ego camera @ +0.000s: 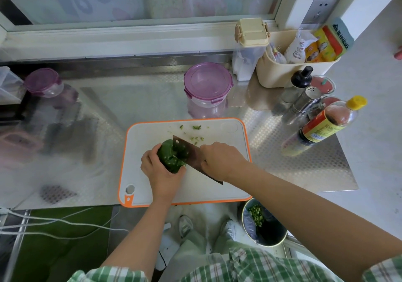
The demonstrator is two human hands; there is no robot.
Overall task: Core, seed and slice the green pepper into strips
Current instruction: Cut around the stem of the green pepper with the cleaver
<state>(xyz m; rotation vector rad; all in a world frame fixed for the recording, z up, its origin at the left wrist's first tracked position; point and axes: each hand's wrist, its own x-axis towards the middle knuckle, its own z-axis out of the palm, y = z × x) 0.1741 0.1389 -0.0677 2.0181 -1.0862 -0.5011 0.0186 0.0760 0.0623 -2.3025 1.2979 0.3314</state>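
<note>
A dark green pepper (pixel 168 155) stands on the white cutting board with an orange rim (pixel 217 194), near the board's middle. My left hand (pixel 159 168) grips the pepper from its near left side, fingers curled round it. My right hand (pixel 220 156) holds the handle of a wide cleaver (pixel 185 149). The blade is sunk into the top of the pepper, its edge running from far left to near right. Small green scraps (pixel 196 138) lie on the far part of the board.
A purple-lidded clear container (pixel 207 90) stands just behind the board. Sauce bottles and shakers (pixel 319 125) crowd the right side, with a cream basket (pixel 295 68) behind them. A bin (pixel 264 223) holding green trimmings sits below the counter's front edge, to the right.
</note>
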